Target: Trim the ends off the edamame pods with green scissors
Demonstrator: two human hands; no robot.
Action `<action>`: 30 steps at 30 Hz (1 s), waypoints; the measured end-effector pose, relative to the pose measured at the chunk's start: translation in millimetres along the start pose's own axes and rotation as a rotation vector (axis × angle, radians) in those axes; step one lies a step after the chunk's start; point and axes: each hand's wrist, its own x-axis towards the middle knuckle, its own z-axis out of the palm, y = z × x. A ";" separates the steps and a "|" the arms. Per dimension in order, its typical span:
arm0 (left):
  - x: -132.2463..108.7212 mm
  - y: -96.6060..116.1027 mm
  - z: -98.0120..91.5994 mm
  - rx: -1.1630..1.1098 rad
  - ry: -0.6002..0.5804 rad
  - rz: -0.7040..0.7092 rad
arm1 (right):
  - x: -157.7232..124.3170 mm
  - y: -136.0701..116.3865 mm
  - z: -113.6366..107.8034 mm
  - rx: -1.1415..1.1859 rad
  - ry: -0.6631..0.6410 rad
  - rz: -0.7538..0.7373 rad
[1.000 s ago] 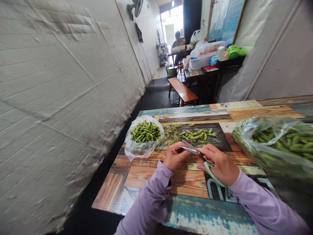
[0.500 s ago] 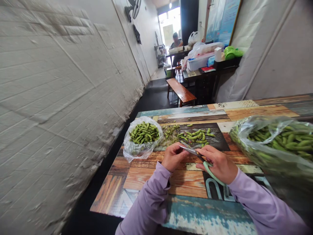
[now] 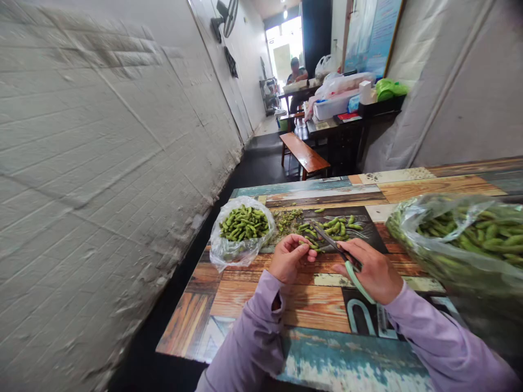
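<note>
My right hand (image 3: 373,269) is closed around the pale green handles of a pair of scissors (image 3: 330,242), whose metal blades point up and to the left. Just left of them, my left hand (image 3: 290,257) pinches a green soybean pod (image 3: 309,244) between thumb and fingers. Beyond both hands, loose pods (image 3: 337,226) lie on a dark patch of the table, beside a heap of small trimmings (image 3: 286,220). At the left stands an open clear plastic bag (image 3: 220,253) filled with pods. A larger clear bag (image 3: 408,218) of pods sits at the right.
The patchwork-patterned table (image 3: 281,302) runs along under my arms, with a white brick-patterned wall (image 3: 102,163) to the left. Farther back are a wooden bench (image 3: 304,152), a cluttered table with a plastic box (image 3: 335,106), a wall fan (image 3: 224,19) and a seated person (image 3: 296,73).
The scissors' blades have moved away from my left fingers and now point farther up. My right hand has shifted slightly right, and the pod in my left hand now shows.
</note>
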 end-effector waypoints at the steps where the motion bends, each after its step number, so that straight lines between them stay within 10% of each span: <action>1: -0.4 0.8 0.5 -0.040 0.011 0.001 | 0.0 -0.6 0.5 0.011 -0.006 -0.003; 30: -5.7 -2.7 10.6 -0.291 -0.038 -0.130 | 0.7 -13.6 -2.4 0.096 -0.072 -0.081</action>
